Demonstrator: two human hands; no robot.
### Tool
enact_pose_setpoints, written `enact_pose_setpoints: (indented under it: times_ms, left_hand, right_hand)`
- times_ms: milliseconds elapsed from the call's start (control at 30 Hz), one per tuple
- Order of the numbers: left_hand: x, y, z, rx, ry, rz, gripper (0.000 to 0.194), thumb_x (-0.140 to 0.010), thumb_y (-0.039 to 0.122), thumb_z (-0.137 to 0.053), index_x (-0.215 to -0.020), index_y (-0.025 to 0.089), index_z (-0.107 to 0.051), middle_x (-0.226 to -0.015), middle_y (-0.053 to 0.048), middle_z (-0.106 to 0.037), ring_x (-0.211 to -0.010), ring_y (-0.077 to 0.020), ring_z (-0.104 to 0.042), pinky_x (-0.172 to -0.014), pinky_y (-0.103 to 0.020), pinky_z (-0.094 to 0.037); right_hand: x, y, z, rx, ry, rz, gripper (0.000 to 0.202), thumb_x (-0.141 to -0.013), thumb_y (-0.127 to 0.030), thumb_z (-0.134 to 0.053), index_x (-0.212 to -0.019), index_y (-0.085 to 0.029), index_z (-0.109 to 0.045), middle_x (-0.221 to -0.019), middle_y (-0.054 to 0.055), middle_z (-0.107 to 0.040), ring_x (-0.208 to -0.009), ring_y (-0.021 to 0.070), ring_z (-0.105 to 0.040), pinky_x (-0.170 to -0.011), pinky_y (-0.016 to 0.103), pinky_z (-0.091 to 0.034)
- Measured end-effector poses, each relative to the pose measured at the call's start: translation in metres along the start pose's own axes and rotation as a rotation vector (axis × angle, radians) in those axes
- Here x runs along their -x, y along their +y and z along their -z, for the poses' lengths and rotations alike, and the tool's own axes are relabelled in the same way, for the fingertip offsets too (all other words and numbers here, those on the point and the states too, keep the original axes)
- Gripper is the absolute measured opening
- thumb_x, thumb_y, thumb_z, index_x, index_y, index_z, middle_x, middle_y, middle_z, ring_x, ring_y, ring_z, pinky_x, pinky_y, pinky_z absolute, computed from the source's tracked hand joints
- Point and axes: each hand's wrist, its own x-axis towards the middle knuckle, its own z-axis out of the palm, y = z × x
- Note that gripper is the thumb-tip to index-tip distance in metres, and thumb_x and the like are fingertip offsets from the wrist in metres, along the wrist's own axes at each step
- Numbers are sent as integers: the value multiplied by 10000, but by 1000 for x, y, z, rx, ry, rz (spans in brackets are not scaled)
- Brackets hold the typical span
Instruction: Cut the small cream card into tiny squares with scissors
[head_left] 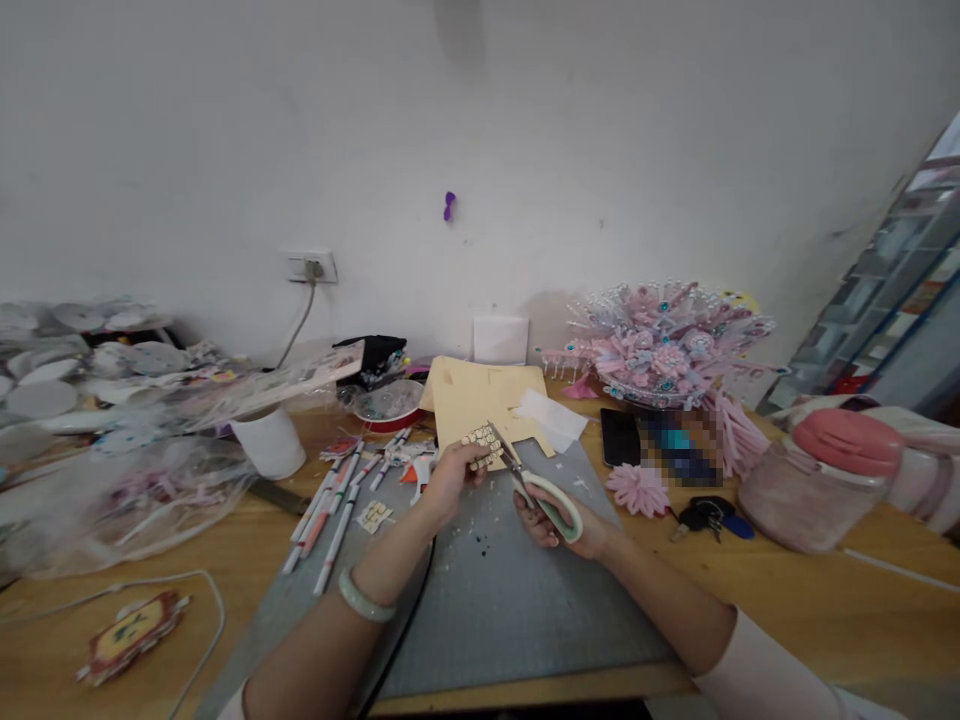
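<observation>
My left hand (pixel 457 472) pinches a small cream paper piece (pixel 486 445) printed with a dark pattern. In my right hand (pixel 559 525) is a pair of scissors (pixel 566 508) with pale green-and-white handles, its blades pointing up and left to the paper's right edge. Whether the blades have paper between them I cannot tell. Both hands hover over the grey cutting mat (pixel 495 610). Behind them lies yellow card (pixel 480 390) with a white paper sheet (pixel 553 420). A similar patterned scrap (pixel 375 516) rests on the mat, left of my left forearm.
Several marker pens (pixel 337 520) lie at left, near a white cup (pixel 270 442) and clear plastic wrapping (pixel 135 500). At right are a pink beaded headdress (pixel 667 345), a phone (pixel 619 437), keys (pixel 709 516) and a pink-lidded jar (pixel 817 490). A black cable (pixel 409 625) crosses the mat.
</observation>
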Motion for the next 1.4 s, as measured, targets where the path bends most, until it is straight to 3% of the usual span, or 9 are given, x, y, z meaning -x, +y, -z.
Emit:
enact_pose_setpoints:
  times_ms: [500, 667, 933, 1400]
  left_hand:
    - [12, -3, -15, 83, -68, 55, 269, -615, 384, -633, -587, 153, -497, -495, 42, -450, -394, -64, -367, -420, -212, -263]
    - [7, 0, -7, 90, -99, 50, 271, -580, 320, -619, -497, 176, -404, -425, 72, -308, -381, -56, -282, -413, -213, -221]
    - [-2, 7, 7, 49, -194, 96, 304, -561, 257, -599, -414, 191, -341, -386, 66, -252, -364, -51, -245, -415, -230, -201]
    - [16, 5, -13, 52, -188, 74, 308, -654, 402, -646, -568, 149, -493, -490, 35, -434, -421, -63, -363, -441, -202, -265]
  right_hand:
    - [3, -2, 0, 8, -44, 72, 422, -657, -509, -690, -746, -148, -491, -537, -89, -278, -420, 25, -180, -387, 186, -82]
    - [4, -6, 5, 16, -99, 17, 427, -642, -505, -701, -740, -151, -483, -543, -88, -286, -418, 26, -180, -372, 182, -98]
    - [5, -8, 6, 47, -154, -34, 403, -669, -495, -680, -728, -156, -471, -546, -91, -287, -411, 22, -173, -361, 171, -99]
    - [9, -7, -4, 49, -45, 78, 446, -630, -527, -703, -735, -156, -476, -543, -87, -300, -418, 24, -197, -372, 176, -99]
